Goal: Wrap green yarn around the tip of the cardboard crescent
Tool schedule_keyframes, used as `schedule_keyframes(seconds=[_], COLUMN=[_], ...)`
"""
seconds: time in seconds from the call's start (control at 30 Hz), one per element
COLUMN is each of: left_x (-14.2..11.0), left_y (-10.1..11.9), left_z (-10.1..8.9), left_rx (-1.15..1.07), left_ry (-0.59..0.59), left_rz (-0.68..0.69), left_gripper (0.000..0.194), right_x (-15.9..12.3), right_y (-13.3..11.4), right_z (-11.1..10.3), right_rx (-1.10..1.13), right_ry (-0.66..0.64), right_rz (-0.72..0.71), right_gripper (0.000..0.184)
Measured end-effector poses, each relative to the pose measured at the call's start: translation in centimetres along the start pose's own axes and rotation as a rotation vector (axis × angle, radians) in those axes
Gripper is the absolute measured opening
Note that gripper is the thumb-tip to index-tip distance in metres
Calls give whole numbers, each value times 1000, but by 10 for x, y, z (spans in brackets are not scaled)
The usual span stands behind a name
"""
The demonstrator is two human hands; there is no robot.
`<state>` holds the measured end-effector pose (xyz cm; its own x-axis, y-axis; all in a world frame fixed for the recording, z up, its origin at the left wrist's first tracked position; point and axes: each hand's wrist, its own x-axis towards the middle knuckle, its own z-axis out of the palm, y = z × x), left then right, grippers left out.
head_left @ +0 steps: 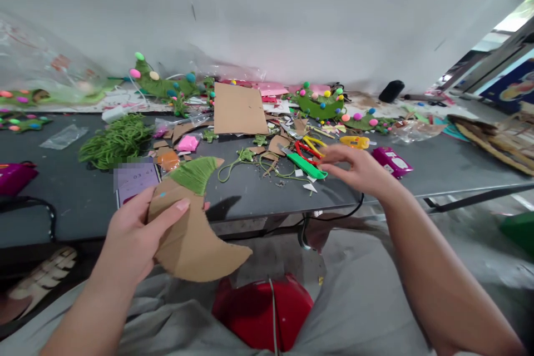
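Note:
In my left hand [144, 228] is a crescent cut from brown cardboard [196, 245], thumb flat on its face and fingers behind. Green yarn [194, 175] is wound around the crescent's upper end, leaving a bare cardboard tip. My right hand [350, 167] reaches over the table at the right, its thumb and fingers apart. Just left of its fingertips lies a green utility knife [306, 166], blade pointing up and left. Red-handled pliers or scissors [306, 151] lie right behind the knife; the exact kind is unclear. A strand of green yarn [225, 172] runs loosely across the tabletop.
A heap of green yarn [119, 139] and a phone [136, 181] lie at the left. A cardboard sheet [240, 108] stands among scraps. Finished-looking green crescents [321, 105] with pompoms line the back. A yellow glue gun [354, 142] and purple device [392, 161] lie right.

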<state>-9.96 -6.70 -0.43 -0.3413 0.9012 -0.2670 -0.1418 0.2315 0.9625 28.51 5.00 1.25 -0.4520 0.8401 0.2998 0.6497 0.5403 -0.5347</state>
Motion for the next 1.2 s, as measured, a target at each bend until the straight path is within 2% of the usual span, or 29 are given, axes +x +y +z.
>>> schedule_keyframes(seconds=[0.03, 0.1, 0.17, 0.23, 0.33, 0.4, 0.47, 0.6, 0.73, 0.87, 0.97, 1.03, 1.07, 1.2], left_x=[-1, -3, -7, -12, -20, -21, -20, -10, -3, -1, 1, 2, 3, 2], left_y=[0, -1, -1, 1, 9, 15, 19, 24, 28, 27, 25, 25, 25, 26], left_z=[2, 8, 14, 20, 31, 37, 41, 40, 29, 20, 19, 20, 20, 18], left_rx=[19, 56, 54, -5, -159, -273, -356, -428, -447, -436, -432, -428, -423, -394], left_ry=[-35, -128, -236, -336, -419, -481, -526, -593, -643, -663, -651, -637, -629, -570], left_rz=[7, 27, 47, 48, 20, 15, 27, 74, 110, 88, 86, 99, 100, 85], left_gripper=[49, 43, 38, 34, 32, 34, 34, 32, 27, 28, 29, 29, 30, 32], right_x=[1, 8, 23, 47, 99, 137, 173, 225, 262, 285, 289, 289, 288, 282], right_y=[1, 1, -3, -12, -34, -55, -80, -131, -163, -173, -178, -181, -182, -172], right_z=[2, 9, 20, 40, 88, 126, 164, 227, 266, 286, 293, 293, 290, 262], right_rx=[-20, -73, -79, -28, 85, 259, 373, 376, 227, 139, 145, 189, 225, 422], right_ry=[-69, -83, -54, -104, -237, -283, -324, -339, -407, -519, -559, -534, -505, -349], right_rz=[15, -31, -126, -202, -265, -317, -327, -375, -386, -337, -308, -288, -273, -176], right_gripper=[13, 27, 24, 22, 22, 10, 26, 25, 28, 17, 32, 38, 36, 14])
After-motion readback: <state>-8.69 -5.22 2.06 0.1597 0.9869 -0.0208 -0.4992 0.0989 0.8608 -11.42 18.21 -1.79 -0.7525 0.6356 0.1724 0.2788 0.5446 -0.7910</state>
